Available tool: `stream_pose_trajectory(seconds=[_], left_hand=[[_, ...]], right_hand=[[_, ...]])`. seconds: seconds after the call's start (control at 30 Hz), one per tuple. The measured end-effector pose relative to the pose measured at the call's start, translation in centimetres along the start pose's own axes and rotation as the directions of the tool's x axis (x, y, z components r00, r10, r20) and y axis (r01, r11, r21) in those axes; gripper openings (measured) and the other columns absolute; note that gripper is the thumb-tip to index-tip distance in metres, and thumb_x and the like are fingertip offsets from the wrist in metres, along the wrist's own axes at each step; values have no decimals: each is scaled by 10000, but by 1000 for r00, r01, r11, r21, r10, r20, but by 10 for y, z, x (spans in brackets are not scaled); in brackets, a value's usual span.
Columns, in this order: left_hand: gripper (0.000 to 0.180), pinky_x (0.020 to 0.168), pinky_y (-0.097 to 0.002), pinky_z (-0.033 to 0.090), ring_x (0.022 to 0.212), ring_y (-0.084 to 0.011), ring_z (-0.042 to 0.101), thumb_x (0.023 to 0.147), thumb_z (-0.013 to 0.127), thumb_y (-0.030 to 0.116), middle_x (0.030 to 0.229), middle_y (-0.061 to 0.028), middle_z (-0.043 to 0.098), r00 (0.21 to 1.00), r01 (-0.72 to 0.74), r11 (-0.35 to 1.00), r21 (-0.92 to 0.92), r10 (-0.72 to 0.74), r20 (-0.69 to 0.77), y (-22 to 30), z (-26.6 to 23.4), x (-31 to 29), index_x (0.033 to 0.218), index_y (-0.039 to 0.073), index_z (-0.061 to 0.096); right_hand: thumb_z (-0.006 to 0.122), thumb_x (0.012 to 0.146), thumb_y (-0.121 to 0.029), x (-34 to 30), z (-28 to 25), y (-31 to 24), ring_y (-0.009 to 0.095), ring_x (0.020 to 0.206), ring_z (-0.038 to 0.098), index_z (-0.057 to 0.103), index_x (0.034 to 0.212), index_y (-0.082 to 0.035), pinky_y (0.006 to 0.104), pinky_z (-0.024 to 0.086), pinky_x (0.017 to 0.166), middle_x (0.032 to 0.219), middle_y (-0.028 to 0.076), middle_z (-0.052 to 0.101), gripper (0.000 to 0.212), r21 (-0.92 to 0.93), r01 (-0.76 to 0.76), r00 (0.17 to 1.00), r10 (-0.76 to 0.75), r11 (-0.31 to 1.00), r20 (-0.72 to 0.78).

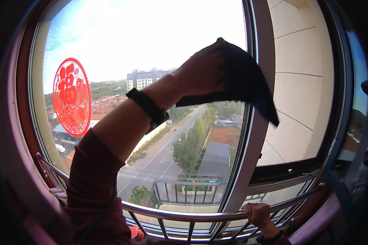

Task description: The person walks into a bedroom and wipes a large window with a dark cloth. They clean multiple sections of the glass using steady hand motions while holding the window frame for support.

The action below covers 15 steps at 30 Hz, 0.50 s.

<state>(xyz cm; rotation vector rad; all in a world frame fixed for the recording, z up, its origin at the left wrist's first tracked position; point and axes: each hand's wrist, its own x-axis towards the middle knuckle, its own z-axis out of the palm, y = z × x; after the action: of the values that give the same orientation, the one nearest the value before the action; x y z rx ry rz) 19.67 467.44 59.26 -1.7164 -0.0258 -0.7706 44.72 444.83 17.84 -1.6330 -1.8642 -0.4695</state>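
Observation:
My left hand (204, 71) is raised in front of the large window pane (151, 36), near its right frame. It holds a dark cloth (247, 77), which covers the fingers and hangs in a point to the lower right. I cannot tell whether the cloth presses on the glass. A black band (145, 107) circles the left wrist, below which a dark red sleeve is pushed up. At the lower right my right hand (257, 214) is closed around the metal railing (163, 212) that runs along the bottom of the window.
A round red paper decoration (71, 97) sticks to the glass on the left. The window post (262, 53) stands between the pane and an opening at the right, where a tiled outer wall (296, 98) shows. A dark-framed sash (347, 122) stands at the far right. Beyond the glass, a road lies far below.

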Motion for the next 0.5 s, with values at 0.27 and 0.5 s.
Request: stream_pose_trajectory(seconds=[0.27,0.5], left_hand=[[511,1068,-470,429,1135,-327,642,944,577,481,1102,-183,715,687,726,679,111,-711,-147,-156,-3,9,1155,34,703],[707,1117,-495,402,1314,-366,551,908,622,576,1287,-212,661,491,850,523,-58,-828,-270,-240,-21,-150,1379,50,587]], right_hand=[[541,940,-220,0,-2,-2,303,578,682,750,776,-105,413,545,579,645,112,691,289,5,-20,1000,20,1000,1],[539,942,-214,1,0,-2,283,554,687,722,748,-78,408,562,601,651,109,709,300,16,-17,1000,17,1000,8]])
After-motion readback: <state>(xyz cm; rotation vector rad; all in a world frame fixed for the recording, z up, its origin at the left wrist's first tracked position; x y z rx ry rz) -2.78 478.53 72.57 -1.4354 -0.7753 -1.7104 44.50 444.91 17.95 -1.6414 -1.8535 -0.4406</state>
